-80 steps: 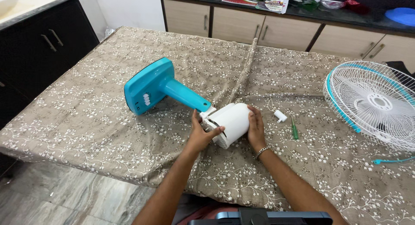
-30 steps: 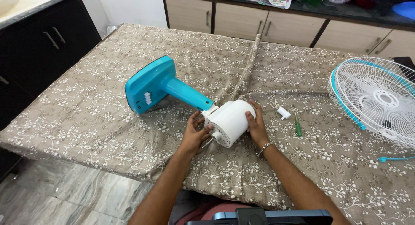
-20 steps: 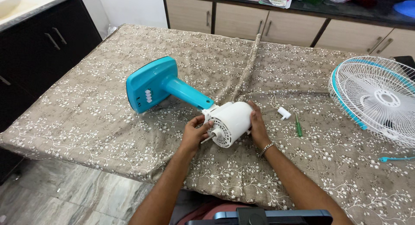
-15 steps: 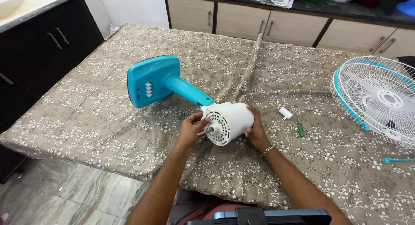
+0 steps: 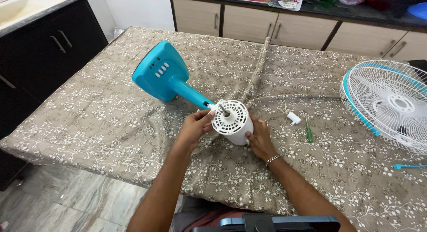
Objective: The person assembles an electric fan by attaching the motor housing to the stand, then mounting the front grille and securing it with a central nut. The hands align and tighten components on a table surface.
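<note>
On patterned tablecloth (image 5: pixel 111 125), left hand (image 5: pixel 194 127), right hand (image 5: pixel 259 140), fingers gripping white fan motor (image 5: pixel 233 124)

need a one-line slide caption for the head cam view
Both hands, left hand and right hand, grip a white fan motor housing on its teal stand, shaft up, over a floral tablecloth.

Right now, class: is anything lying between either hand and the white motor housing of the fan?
Nothing visible. The left hand and right hand both touch the motor housing directly, gripping its sides.
</note>
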